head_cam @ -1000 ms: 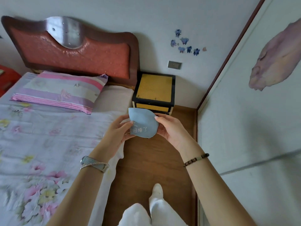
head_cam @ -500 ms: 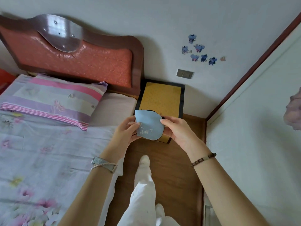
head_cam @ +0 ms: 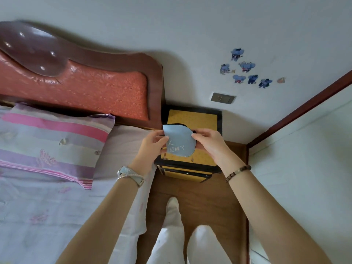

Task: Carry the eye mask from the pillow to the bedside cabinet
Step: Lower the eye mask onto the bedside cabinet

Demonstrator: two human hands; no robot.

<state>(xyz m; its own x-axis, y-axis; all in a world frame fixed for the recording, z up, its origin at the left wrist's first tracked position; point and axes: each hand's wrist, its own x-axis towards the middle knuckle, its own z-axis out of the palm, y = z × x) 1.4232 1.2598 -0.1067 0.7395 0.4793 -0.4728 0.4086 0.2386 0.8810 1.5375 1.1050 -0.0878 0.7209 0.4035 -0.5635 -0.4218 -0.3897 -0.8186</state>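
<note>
The light blue eye mask [head_cam: 180,141], printed with white characters and edged in black, hangs above the bedside cabinet [head_cam: 198,118], a black-framed box with a yellow top. My left hand [head_cam: 152,144] pinches the mask's left edge and my right hand [head_cam: 209,143] pinches its right edge. The mask covers the middle of the cabinet top. The striped pink and purple pillow [head_cam: 51,138] lies on the bed to the left, with nothing on it.
A red padded headboard [head_cam: 91,88] stands behind the pillow. The bed with a floral sheet [head_cam: 47,212] fills the left side. A white wall panel [head_cam: 304,168] closes the right. My legs in white trousers [head_cam: 175,235] stand on the brown floor strip.
Both hands have carried the mask forward, from over the floor at the bed's edge to above the cabinet top. I have stepped closer to the cabinet.
</note>
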